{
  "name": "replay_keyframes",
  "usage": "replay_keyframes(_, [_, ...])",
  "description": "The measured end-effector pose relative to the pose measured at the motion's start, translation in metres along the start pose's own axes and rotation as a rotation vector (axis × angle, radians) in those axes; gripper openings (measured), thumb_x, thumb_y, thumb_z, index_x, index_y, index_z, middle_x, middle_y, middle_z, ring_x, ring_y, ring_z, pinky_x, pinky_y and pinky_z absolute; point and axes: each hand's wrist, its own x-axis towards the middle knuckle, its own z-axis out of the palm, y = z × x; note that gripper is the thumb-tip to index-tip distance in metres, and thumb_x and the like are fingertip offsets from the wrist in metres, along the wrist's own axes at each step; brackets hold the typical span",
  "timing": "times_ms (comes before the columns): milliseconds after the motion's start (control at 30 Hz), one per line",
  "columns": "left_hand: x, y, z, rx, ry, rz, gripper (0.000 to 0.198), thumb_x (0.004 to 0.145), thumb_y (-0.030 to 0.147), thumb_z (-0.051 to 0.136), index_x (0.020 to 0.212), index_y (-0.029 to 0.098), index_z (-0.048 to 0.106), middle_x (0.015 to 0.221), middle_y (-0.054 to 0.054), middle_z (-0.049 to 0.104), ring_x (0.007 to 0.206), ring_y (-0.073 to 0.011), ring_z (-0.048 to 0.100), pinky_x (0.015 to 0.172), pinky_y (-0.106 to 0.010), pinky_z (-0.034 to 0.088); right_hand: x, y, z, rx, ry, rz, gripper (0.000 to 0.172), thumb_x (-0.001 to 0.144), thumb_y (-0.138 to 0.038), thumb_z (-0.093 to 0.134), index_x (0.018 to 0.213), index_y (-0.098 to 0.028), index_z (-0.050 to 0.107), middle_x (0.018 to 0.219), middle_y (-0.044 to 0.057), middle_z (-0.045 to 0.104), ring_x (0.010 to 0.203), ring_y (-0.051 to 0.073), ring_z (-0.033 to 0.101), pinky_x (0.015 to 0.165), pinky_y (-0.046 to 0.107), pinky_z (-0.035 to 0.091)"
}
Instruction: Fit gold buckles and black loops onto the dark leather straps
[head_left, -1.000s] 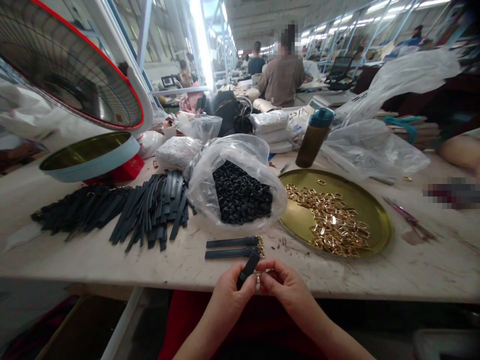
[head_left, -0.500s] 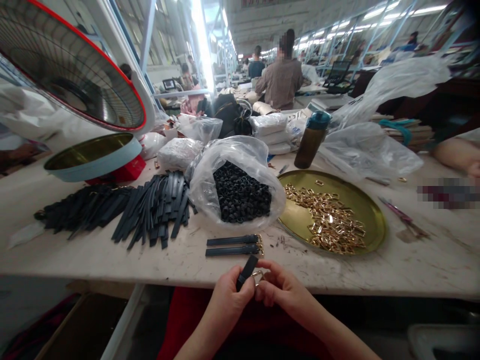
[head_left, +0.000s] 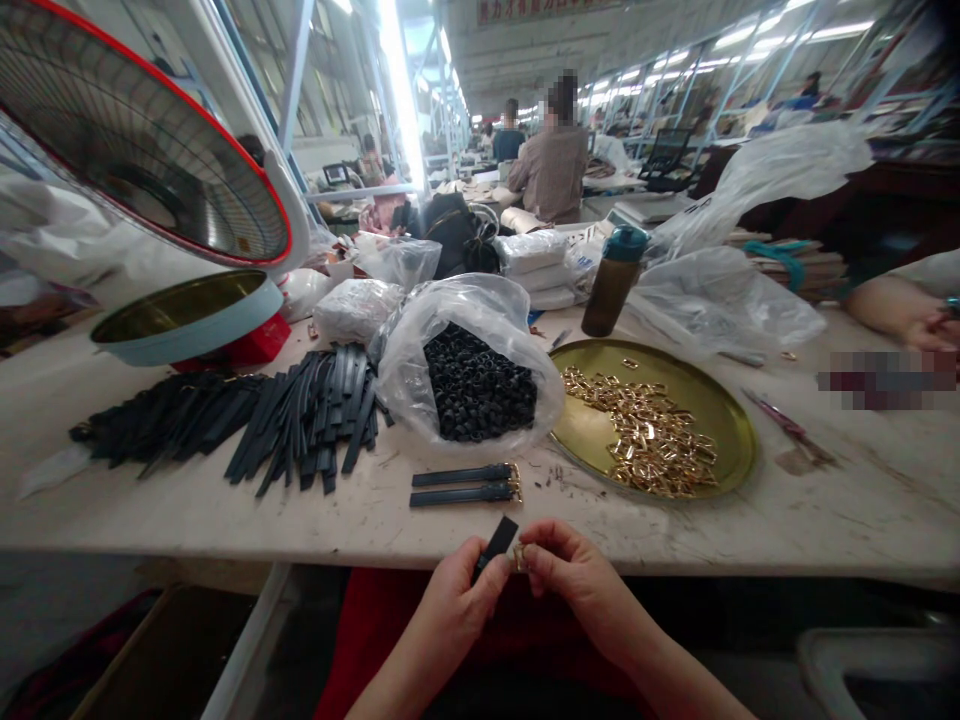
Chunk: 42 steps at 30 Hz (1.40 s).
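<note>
Between the thumb and fingers of my left hand [head_left: 463,590] is a short black strap [head_left: 498,543], its flat end sticking up. My right hand [head_left: 564,562] pinches a small gold buckle [head_left: 519,556] right beside the strap; my fingers hide part of both, so I cannot tell how they join. Just beyond my hands, two finished-looking straps with gold buckles [head_left: 463,485] lie side by side. A plastic bag [head_left: 397,385] of small black loops [head_left: 484,385] stands behind them. Gold buckles [head_left: 660,435] are spread over a round gold tray [head_left: 739,440] to the right.
Piles of black straps [head_left: 315,410] lie on the left, near a pale blue pan [head_left: 187,335] and a fan [head_left: 180,150]. A bottle [head_left: 615,280] stands behind the tray. Scissors [head_left: 784,415] lie at right, near another person's arm [head_left: 892,300].
My right fingers have closed over the buckle, which is now more covered. The strap in my left hand leans further to the right. The view has shifted slightly.
</note>
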Motion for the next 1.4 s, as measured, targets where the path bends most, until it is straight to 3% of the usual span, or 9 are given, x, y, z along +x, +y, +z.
replay_keyframes(67, [-0.005,0.001,-0.002,0.053,0.011,0.02,0.029,0.085,0.041,0.038,0.078,0.017,0.05,0.056,0.005,0.043,0.049,-0.0095,0.037,0.046,-0.02,0.029,-0.002,0.001,0.002,0.177,0.067,0.056,0.031,0.061,-0.034,0.077,0.081,-0.018,0.059,0.067,-0.004,0.058,0.055,0.007,0.05,0.054,0.019,0.04])
replay_keyframes(167, [-0.011,0.006,-0.001,0.158,-0.034,0.1,0.024,0.086,0.034,0.039,0.081,0.016,0.055,0.071,0.0,0.057,0.063,-0.0126,0.048,0.058,-0.021,0.035,-0.003,0.007,0.008,0.333,0.07,0.138,0.037,0.057,-0.032,0.08,0.083,-0.019,0.057,0.068,-0.005,0.058,0.055,0.006,0.052,0.055,0.018,0.041])
replay_keyframes(400, [-0.011,0.013,0.006,0.289,-0.058,0.138,0.022,0.087,0.03,0.039,0.08,0.018,0.056,0.08,-0.004,0.063,0.071,-0.0171,0.054,0.064,-0.023,0.036,-0.006,0.018,0.009,0.104,0.091,-0.001,0.028,0.066,-0.038,0.073,0.078,-0.016,0.059,0.06,-0.005,0.054,0.052,0.007,0.045,0.053,0.02,0.037])
replay_keyframes(633, [-0.009,0.013,0.002,0.301,-0.096,0.13,0.019,0.086,0.028,0.041,0.085,0.018,0.057,0.088,-0.005,0.064,0.078,-0.0185,0.055,0.069,-0.024,0.037,-0.005,0.018,0.007,0.09,0.05,0.068,0.029,0.066,-0.039,0.073,0.076,-0.016,0.058,0.059,-0.005,0.053,0.052,0.008,0.045,0.054,0.021,0.036])
replay_keyframes(867, [-0.015,0.014,-0.001,0.238,-0.094,0.105,0.023,0.087,0.031,0.04,0.091,0.019,0.059,0.086,-0.004,0.065,0.077,-0.0179,0.057,0.067,-0.023,0.037,-0.002,0.007,0.004,0.22,0.112,0.048,0.032,0.065,-0.041,0.073,0.077,-0.017,0.057,0.054,-0.006,0.05,0.049,0.007,0.04,0.051,0.019,0.032])
replay_keyframes(1033, [-0.015,0.014,0.0,0.161,-0.066,0.135,0.026,0.088,0.035,0.039,0.088,0.018,0.059,0.082,-0.003,0.063,0.076,-0.0164,0.054,0.07,-0.023,0.038,-0.009,0.008,0.011,-0.005,0.08,-0.014,0.031,0.067,-0.044,0.07,0.071,-0.016,0.058,0.055,-0.005,0.05,0.051,0.009,0.04,0.052,0.021,0.033])
replay_keyframes(1200, [-0.012,-0.001,0.007,-0.033,-0.09,0.086,0.027,0.083,0.041,0.047,0.083,0.016,0.056,0.073,0.0,0.057,0.066,-0.0121,0.048,0.06,-0.021,0.037,-0.014,0.018,0.015,-0.088,0.145,-0.094,0.034,0.061,-0.046,0.073,0.072,-0.017,0.06,0.063,-0.002,0.056,0.056,0.012,0.046,0.055,0.024,0.037])
replay_keyframes(1333, [-0.007,-0.014,0.014,-0.282,-0.105,-0.017,0.037,0.078,0.054,0.047,0.076,0.016,0.05,0.05,0.008,0.037,0.042,-0.006,0.029,0.04,-0.019,0.023,-0.017,0.017,0.015,-0.116,0.109,-0.097,0.033,0.066,-0.049,0.068,0.067,-0.017,0.059,0.058,-0.003,0.053,0.055,0.011,0.045,0.055,0.024,0.037])
replay_keyframes(1400, [-0.007,-0.012,0.016,-0.302,-0.113,-0.035,0.038,0.077,0.054,0.047,0.076,0.016,0.05,0.048,0.009,0.037,0.038,-0.0046,0.025,0.037,-0.019,0.02,-0.018,0.016,0.014,-0.066,0.104,-0.054,0.032,0.069,-0.048,0.066,0.067,-0.017,0.057,0.057,-0.004,0.052,0.054,0.011,0.044,0.055,0.023,0.037])
